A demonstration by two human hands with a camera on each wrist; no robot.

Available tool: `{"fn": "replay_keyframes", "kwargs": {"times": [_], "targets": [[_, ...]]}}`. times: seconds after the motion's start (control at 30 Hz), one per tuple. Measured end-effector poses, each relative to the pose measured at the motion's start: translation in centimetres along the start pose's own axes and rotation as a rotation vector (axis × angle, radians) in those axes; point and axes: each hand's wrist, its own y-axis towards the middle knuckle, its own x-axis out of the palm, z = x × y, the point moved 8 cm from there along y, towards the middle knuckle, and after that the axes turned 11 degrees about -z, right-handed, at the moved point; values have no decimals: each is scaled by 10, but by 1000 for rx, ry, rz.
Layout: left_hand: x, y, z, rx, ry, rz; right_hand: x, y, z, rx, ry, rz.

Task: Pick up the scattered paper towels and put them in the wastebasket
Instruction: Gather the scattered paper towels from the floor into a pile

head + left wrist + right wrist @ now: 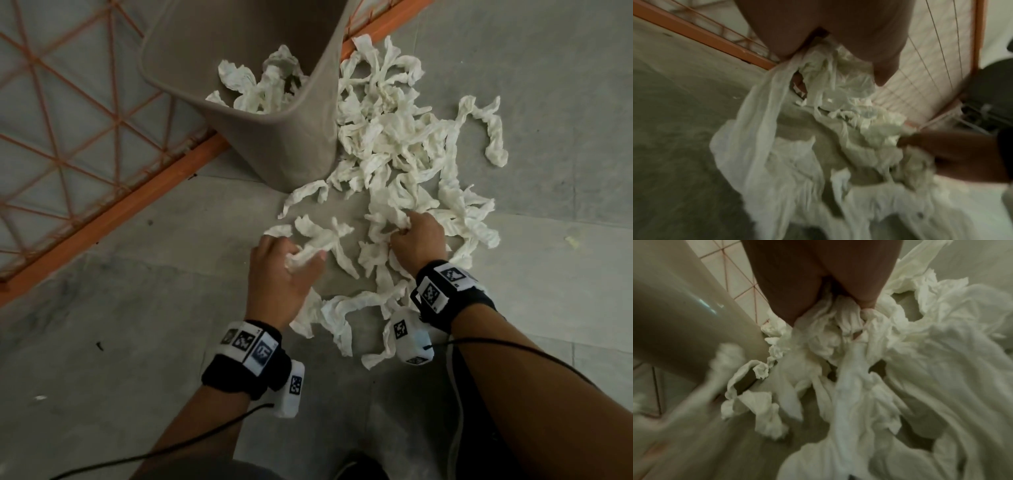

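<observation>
Several crumpled white paper towels (394,147) lie scattered on the grey floor to the right of a tan wastebasket (301,113), which holds several towels (260,85) inside. My left hand (291,263) grips a bunch of towels (830,76) at the near left of the pile. My right hand (407,229) grips another bunch (840,321) in the middle of the pile. In the left wrist view the right hand (953,154) shows at the right, holding towels. The wastebasket's wall (684,331) fills the left of the right wrist view.
An orange metal frame with wire mesh (113,205) runs diagonally behind the wastebasket. Black cables (513,346) trail from the wrist bands. A small scrap (572,241) lies on the floor at the right. Bare grey floor (102,359) stretches at the near left.
</observation>
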Motion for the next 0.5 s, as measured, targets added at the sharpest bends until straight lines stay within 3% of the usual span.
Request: {"fn": "replay_keyframes", "kwargs": {"times": [0.13,0.27,0.37,0.5], "targets": [[45,18,3,89,274,-164,-9,-11,-9,-41,185,-9],[78,30,8,179,379,-359,-12,-19,-5,57,250,-9],[75,33,10,167,381,-351,-7,-20,1,122,256,-64],[36,47,7,70,253,-204,-3,-22,4,113,88,-113]]}}
